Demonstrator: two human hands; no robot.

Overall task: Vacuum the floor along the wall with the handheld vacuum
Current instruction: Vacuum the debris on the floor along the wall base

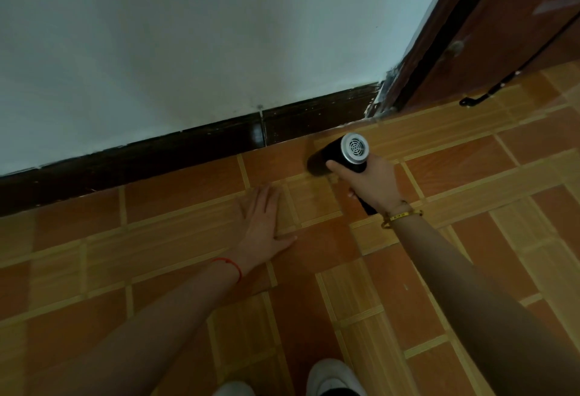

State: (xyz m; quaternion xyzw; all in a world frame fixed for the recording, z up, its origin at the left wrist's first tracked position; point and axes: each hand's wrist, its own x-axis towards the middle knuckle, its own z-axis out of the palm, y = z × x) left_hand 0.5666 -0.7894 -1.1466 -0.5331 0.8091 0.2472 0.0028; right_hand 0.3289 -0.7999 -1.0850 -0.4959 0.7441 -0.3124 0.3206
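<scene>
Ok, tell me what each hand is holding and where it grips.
The right hand holds the vacuum by its handle below the barrel. The left hand holds nothing, flat on the floor.

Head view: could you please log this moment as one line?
right hand: holds handheld vacuum | nozzle: on floor by baseboard | left hand: flat on floor | door: right of wall

You see a black handheld vacuum [337, 157] with a silver grille cap, a floor [175, 238] of orange and tan tiles, a dark brown skirting board [188, 150], a white wall [188, 34], a reddish-brown door [508, 28], and white shoes [332, 376].
</scene>
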